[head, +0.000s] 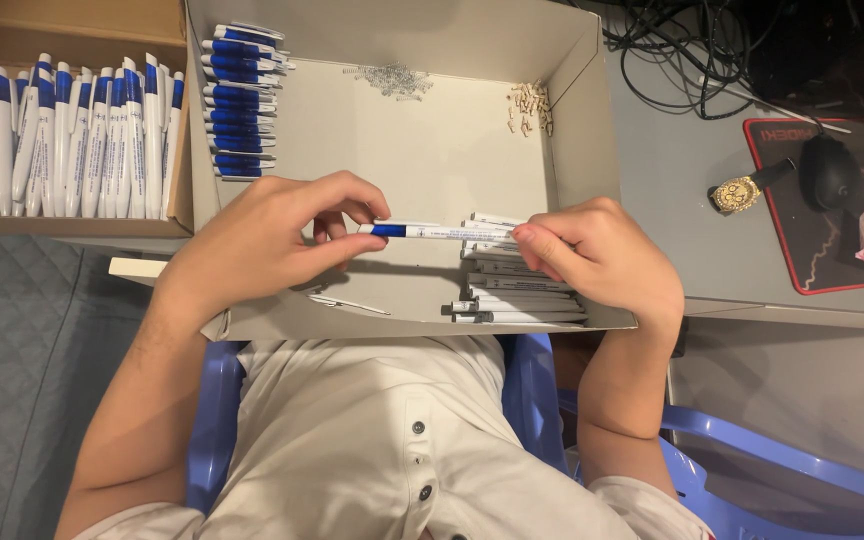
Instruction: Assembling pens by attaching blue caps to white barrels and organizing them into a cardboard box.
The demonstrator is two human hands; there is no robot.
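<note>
A white pen with a blue band (437,231) is held level over an open cardboard box (567,75). My left hand (272,240) pinches its blue end between thumb and fingers. At the other end, my right hand (602,255) grips the white barrel. Below the right hand lies a pile of white pen barrels (522,300). A stack of finished blue-and-white pens (242,100) lies at the box's far left. Small metal springs (392,80) and small pale parts (532,108) lie near its far wall.
A second cardboard box (72,30) at the left holds a row of blue-and-white pens (77,135). On the grey desk at the right are a red-edged mouse pad (822,215), a dark mouse (830,170), a wristwatch (737,193) and tangled cables (692,45). A blue plastic chair (772,460) is under me.
</note>
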